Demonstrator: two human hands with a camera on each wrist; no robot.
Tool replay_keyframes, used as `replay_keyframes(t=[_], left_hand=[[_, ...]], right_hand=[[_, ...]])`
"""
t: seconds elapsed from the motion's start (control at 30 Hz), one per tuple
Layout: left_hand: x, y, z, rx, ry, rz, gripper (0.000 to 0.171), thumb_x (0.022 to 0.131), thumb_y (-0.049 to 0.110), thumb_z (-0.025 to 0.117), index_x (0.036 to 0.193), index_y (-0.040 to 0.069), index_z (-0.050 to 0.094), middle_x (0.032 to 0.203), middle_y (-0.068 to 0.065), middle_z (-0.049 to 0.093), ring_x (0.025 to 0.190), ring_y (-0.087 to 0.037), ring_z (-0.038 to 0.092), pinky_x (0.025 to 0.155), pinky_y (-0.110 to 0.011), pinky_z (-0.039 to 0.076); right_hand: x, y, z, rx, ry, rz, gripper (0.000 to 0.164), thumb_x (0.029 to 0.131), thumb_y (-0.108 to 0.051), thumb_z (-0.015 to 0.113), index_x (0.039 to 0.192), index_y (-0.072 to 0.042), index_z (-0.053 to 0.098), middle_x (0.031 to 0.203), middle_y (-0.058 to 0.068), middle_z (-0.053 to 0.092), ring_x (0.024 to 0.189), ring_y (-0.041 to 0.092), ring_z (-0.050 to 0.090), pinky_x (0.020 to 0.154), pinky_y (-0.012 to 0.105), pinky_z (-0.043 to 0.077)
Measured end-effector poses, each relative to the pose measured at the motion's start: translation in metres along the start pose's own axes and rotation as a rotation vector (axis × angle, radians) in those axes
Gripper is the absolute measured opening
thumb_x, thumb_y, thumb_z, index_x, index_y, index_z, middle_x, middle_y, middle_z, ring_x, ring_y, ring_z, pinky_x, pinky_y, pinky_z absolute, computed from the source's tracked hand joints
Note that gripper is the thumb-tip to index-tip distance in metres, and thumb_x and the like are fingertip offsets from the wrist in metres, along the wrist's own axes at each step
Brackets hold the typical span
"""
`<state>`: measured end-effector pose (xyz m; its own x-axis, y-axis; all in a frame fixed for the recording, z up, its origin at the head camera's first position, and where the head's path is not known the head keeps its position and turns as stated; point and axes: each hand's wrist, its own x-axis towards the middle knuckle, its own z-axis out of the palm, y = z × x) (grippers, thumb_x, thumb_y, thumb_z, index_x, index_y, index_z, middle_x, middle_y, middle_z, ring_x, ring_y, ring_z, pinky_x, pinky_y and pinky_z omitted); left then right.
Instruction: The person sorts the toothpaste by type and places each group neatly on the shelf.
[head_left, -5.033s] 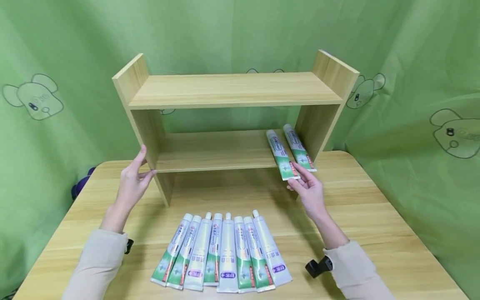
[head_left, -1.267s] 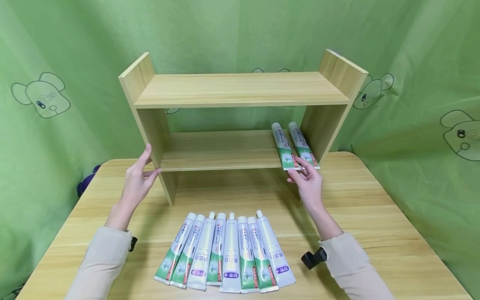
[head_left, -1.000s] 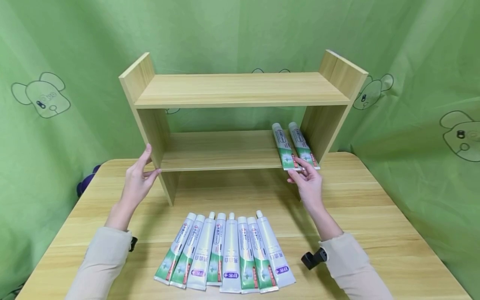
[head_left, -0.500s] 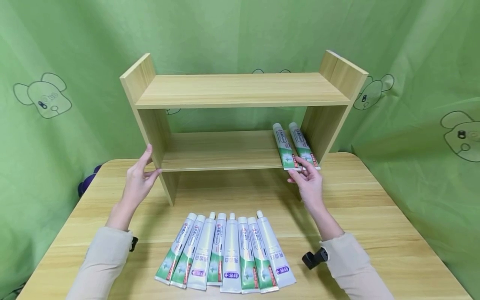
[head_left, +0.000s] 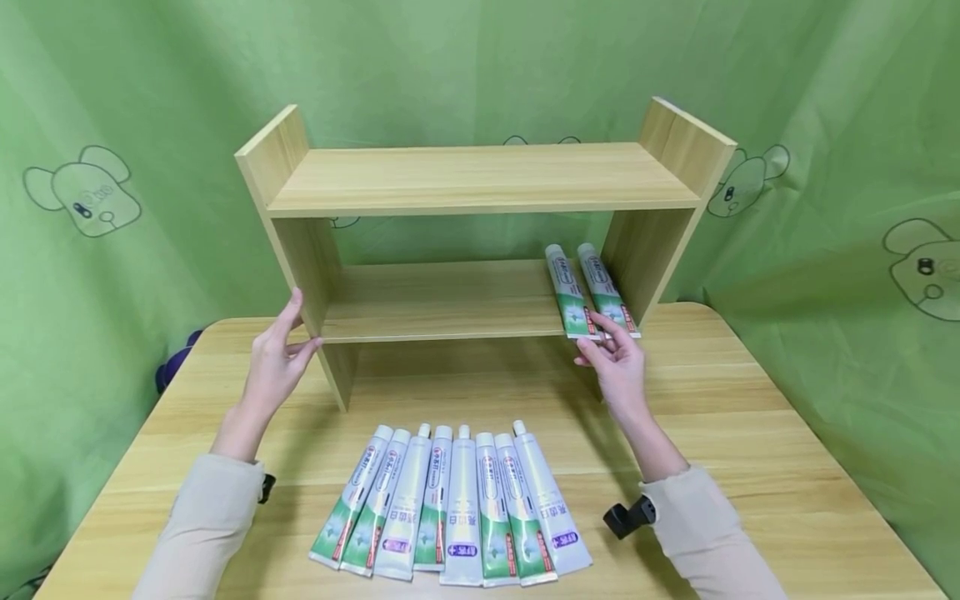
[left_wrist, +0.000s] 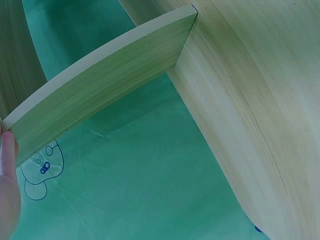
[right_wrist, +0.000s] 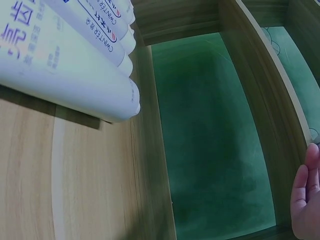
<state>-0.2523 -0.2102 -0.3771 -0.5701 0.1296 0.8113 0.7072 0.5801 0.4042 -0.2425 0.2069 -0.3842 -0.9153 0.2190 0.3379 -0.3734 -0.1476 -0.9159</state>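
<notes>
Curtained booth, type of room uncertain: green curtain (head_left: 450,71) with animal heads (head_left: 101,198) on three sides; wooden counter (head_left: 735,433); small wooden shelf (head_left: 480,179)

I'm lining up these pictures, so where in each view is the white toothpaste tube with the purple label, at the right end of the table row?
Head: the white toothpaste tube with the purple label lies low, right of centre.
Left wrist: not in it.
Right wrist: the tube looms large at upper left, cut off by the left edge.
Shared landmark: the pale wooden shelf unit.
</notes>
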Motion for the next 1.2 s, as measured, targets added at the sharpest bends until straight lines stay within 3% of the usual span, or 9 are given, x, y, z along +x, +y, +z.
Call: replay_keyframes(t=[0.13, 0.4, 0.53, 0.63, 0.8, 1.03, 1.2], left_hand=[[0.000, 0.000, 0.000, 0.001, 0.005, -0.005, 0.086, 0.066, -0.026, 0.062, 0.140, 0.004, 0.031, 0.128, -0.031, 0.044, 0.093, -0.047, 0.057, 0.073, -0.018, 0.054], [-0.002, 0.000, 0.001, 0.003, 0.007, -0.006, 0.086, 0.066, -0.026, 0.062, 0.140, 0.004, 0.031, 0.128, -0.031, 0.044, 0.093, -0.047, 0.058, 0.071, -0.022, 0.056], [-0.001, 0.000, 0.000, 0.002, 0.009, -0.008, 0.087, 0.066, -0.026, 0.062, 0.141, 0.006, 0.030, 0.128, -0.032, 0.044, 0.093, -0.048, 0.057, 0.073, -0.018, 0.054], [-0.001, 0.001, 0.000, 0.004, 0.008, -0.004, 0.088, 0.066, -0.026, 0.062, 0.141, 0.008, 0.030, 0.128, -0.032, 0.044, 0.093, -0.047, 0.057, 0.074, -0.013, 0.053], [0.000, 0.002, 0.000, 0.008, 0.008, 0.002, 0.088, 0.066, -0.025, 0.063, 0.141, 0.007, 0.030, 0.128, -0.032, 0.044, 0.092, -0.047, 0.057, 0.072, -0.017, 0.056], [0.001, 0.003, 0.000, -0.001, 0.014, -0.008, 0.084, 0.066, -0.026, 0.062, 0.139, 0.003, 0.031, 0.128, -0.033, 0.042, 0.093, -0.049, 0.057, 0.077, -0.002, 0.046], [0.001, 0.004, -0.001, 0.001, 0.008, -0.010, 0.084, 0.067, -0.025, 0.062, 0.140, 0.003, 0.030, 0.127, -0.034, 0.043, 0.093, -0.048, 0.057, 0.077, -0.001, 0.045]], right_hand=[[-0.001, -0.001, -0.001, 0.005, 0.001, 0.001, 0.043, 0.082, 0.016, 0.053, 0.123, 0.012, 0.044, 0.079, -0.002, 0.064, 0.060, 0.006, 0.061, 0.056, 0.017, 0.057], [-0.008, -0.001, -0.006, 0.031, -0.039, -0.034, 0.044, 0.083, 0.016, 0.052, 0.125, 0.011, 0.042, 0.077, -0.002, 0.066, 0.065, 0.007, 0.062, 0.057, 0.017, 0.057], [-0.013, -0.004, -0.010, 0.049, -0.050, -0.046, 0.047, 0.084, 0.016, 0.051, 0.129, 0.009, 0.039, 0.079, -0.003, 0.066, 0.068, 0.007, 0.063, 0.059, 0.017, 0.057], [-0.016, -0.006, -0.014, 0.025, -0.055, -0.036, 0.049, 0.085, 0.013, 0.052, 0.131, 0.008, 0.037, 0.080, -0.003, 0.066, 0.067, 0.007, 0.062, 0.060, 0.017, 0.057], [-0.021, -0.010, -0.020, -0.013, -0.075, -0.035, 0.048, 0.085, 0.011, 0.053, 0.130, 0.008, 0.037, 0.080, -0.003, 0.066, 0.062, 0.008, 0.060, 0.059, 0.017, 0.057], [-0.030, -0.012, -0.027, -0.035, -0.138, -0.049, 0.043, 0.086, 0.010, 0.052, 0.127, 0.002, 0.042, 0.081, -0.001, 0.066, 0.061, 0.009, 0.060, 0.060, 0.018, 0.058], [-0.036, -0.012, -0.031, -0.038, -0.199, -0.043, 0.045, 0.086, 0.010, 0.052, 0.128, -0.003, 0.043, 0.084, -0.001, 0.066, 0.063, 0.009, 0.061, 0.063, 0.019, 0.058]])
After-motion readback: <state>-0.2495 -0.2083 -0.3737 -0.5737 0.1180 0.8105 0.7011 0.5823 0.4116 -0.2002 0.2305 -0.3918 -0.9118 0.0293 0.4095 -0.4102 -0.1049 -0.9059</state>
